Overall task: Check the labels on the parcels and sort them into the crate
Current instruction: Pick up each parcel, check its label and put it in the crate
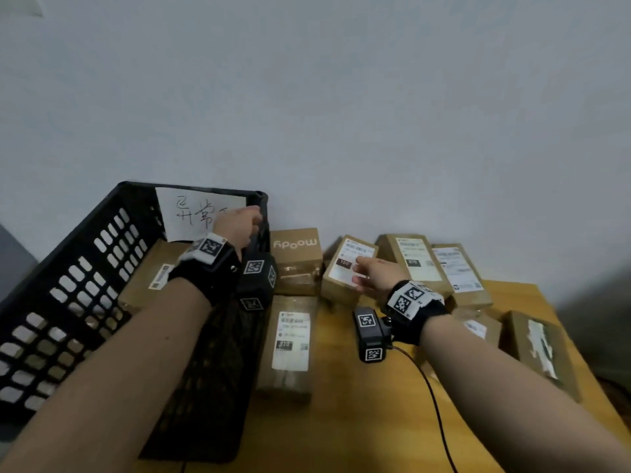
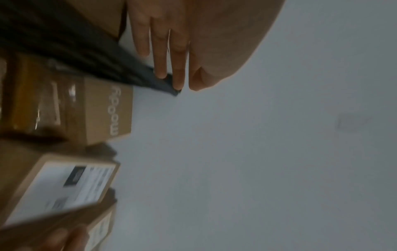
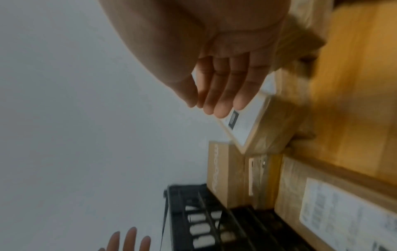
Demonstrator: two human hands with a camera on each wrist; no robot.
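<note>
A black slotted crate stands at the left with a parcel lying inside and a handwritten paper sign on its far wall. My left hand hovers at the crate's far right corner, fingers straight, holding nothing. My right hand reaches over a tilted brown parcel with a white label, fingers extended just above the label. Several more labelled cardboard parcels lie on the wooden table.
A box printed "moody" sits beside the crate, against the grey wall. A flat parcel lies in front of it. More parcels crowd the back right, and one lies at the table's right edge. A dark cable crosses the table.
</note>
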